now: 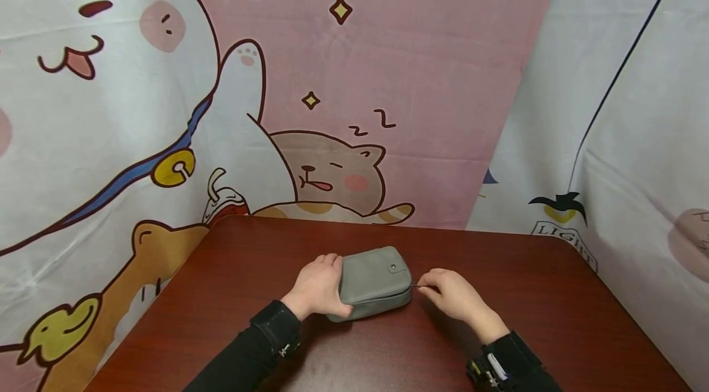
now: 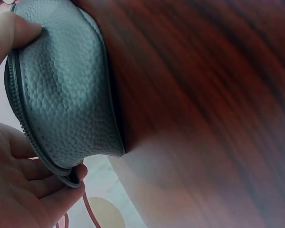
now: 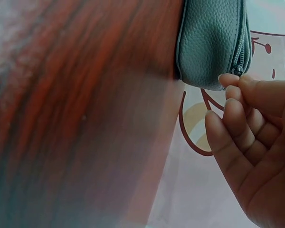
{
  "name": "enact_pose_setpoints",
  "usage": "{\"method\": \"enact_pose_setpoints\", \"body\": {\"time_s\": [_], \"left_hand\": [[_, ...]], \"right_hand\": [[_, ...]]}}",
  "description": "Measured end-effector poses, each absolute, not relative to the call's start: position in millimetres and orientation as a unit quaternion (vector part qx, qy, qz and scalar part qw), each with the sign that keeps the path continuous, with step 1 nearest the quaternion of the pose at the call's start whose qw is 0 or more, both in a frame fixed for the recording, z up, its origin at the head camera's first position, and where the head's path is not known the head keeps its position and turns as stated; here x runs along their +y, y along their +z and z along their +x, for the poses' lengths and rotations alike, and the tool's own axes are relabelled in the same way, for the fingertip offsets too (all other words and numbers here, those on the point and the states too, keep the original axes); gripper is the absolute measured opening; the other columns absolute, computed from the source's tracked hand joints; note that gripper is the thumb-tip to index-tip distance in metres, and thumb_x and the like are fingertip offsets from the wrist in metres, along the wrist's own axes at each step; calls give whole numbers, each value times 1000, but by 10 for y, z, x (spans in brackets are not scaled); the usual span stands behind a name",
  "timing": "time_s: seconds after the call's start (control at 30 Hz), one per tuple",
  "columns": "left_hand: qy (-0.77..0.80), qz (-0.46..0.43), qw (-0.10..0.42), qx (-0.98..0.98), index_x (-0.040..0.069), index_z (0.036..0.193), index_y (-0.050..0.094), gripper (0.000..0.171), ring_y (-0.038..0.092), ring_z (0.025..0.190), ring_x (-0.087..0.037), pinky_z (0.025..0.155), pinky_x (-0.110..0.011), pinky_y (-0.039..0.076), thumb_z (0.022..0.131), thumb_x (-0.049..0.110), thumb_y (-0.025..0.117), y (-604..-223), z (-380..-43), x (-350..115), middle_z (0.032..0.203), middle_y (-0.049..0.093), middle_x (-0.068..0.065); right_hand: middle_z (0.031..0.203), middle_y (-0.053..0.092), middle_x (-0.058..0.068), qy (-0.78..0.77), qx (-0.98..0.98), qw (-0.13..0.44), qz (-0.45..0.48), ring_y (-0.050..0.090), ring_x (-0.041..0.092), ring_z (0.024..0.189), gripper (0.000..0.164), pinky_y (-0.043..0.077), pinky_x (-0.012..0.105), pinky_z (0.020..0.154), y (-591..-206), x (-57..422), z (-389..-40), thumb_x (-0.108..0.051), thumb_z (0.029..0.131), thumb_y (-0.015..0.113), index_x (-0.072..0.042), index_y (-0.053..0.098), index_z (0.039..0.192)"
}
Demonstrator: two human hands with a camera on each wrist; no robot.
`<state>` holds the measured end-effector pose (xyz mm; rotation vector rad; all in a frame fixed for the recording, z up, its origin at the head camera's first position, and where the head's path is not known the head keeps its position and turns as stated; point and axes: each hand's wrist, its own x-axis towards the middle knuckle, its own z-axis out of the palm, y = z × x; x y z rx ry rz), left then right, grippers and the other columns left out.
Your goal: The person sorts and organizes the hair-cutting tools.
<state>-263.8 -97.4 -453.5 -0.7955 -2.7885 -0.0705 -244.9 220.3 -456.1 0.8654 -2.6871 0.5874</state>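
A grey-green pebbled leather zip pouch lies on the table in the head view, a small snap tab on its top. My left hand grips the pouch's left end, thumb on the near side and fingers over the far side. In the left wrist view the zipper teeth run along the pouch's edge, parted near the fingers. At the pouch's right corner, my right hand pinches the zipper pull between thumb and index finger. The right wrist view shows the zipper slider right at those fingertips, which hide most of the pull.
The pouch stands on a reddish-brown wooden table. Behind the table's far edge hangs a printed cloth with cartoon animals; a white cloth is at the right. Dark bands with small devices circle both wrists.
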Motion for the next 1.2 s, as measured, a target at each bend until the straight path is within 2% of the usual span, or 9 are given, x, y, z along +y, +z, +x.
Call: {"method": "enact_pose_setpoints", "body": {"time_s": [0.3,0.8,1.0,1.2], "left_hand": [[-33,-270,117,-955,-7,136,50,107,56,114,-31,90,-39,51,59,63,76,-4546,-2637,-972,128,56,-18],[-40,-267,115,-956,-7,136,50,108,56,113,-31,89,-39,51,59,63,77,-4580,-2654,-974,128,56,-18],[-41,-268,118,-955,-8,136,50,108,55,114,-32,90,-39,51,59,62,77,-4595,-2663,-968,129,55,-19],[-41,-268,118,-955,-8,136,50,108,55,114,-31,90,-39,51,58,62,77,-4606,-2670,-965,129,55,-19]], "right_hand": [[89,64,-11,231,-914,91,321,56,2,77,4,50,30,67,-4546,2202,-2420,-12,92,70,-13,74,92],[86,66,-11,278,-894,66,344,55,0,72,4,49,26,63,-4542,2117,-2393,-11,91,71,-13,75,90],[78,62,-15,300,-877,62,371,53,-3,65,6,47,21,58,-4565,2015,-2372,-11,91,71,-14,75,88],[77,61,-16,311,-876,47,365,53,-2,64,6,46,22,58,-4550,1929,-2358,-12,91,71,-14,75,88]]}}
